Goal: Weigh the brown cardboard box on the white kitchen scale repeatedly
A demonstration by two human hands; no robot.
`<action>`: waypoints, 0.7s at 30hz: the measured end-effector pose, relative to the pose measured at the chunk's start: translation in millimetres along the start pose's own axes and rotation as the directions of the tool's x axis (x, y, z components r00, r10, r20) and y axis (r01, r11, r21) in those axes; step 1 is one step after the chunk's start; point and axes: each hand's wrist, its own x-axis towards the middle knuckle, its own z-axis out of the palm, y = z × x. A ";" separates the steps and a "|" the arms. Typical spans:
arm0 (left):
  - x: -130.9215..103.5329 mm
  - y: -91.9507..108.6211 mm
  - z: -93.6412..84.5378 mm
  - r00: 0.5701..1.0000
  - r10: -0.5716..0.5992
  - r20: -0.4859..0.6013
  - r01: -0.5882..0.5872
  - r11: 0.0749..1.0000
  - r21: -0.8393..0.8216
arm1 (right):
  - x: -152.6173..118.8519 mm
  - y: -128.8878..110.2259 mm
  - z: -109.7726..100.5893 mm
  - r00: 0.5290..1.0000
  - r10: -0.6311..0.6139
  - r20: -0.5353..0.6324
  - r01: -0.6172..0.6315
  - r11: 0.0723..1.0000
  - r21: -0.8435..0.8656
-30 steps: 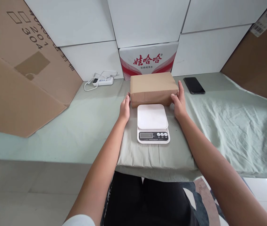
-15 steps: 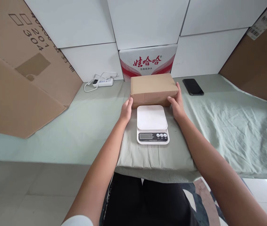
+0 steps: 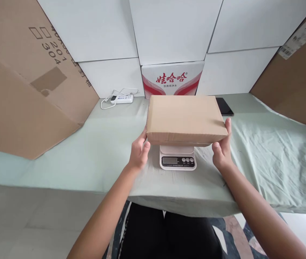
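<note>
A closed brown cardboard box (image 3: 185, 117) is held level between my two hands, over a white digital kitchen scale (image 3: 178, 166). My left hand (image 3: 139, 151) presses the box's left end, its thumb by the near lower corner. At the right end, my right hand (image 3: 222, 149) grips the near corner with fingers along the side. The box covers most of the scale's platform; whether it touches the platform I cannot tell. The scale's display (image 3: 170, 160) and its round buttons show in front of the box, and no digits are readable.
Behind the box stands a white and red printed carton (image 3: 172, 77) against white boxes (image 3: 109, 77). A white power strip with a cable (image 3: 122, 98) lies back left; a black phone (image 3: 225, 107) lies back right, partly covered. Large cardboard panels (image 3: 47, 93) flank the green cloth (image 3: 109, 151).
Both hands have lifted the box from behind the scale and brought it nearer, over the platform. It now hides most of the platform and part of the phone. The camera view has shifted slightly.
</note>
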 end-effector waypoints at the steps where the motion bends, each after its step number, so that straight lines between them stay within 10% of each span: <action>1: -6.3 -1.2 1.0 1.000 -0.025 0.003 0.025 1.000 -0.018 | -3.6 -1.1 1.0 1.000 0.002 -0.011 -0.002 1.000 0.002; 21: -10.8 -11.4 0.6 0.986 -0.144 -0.079 0.140 0.989 -0.056 | 9.1 -21.4 1.6 0.997 0.016 -0.078 -0.022 0.997 -0.074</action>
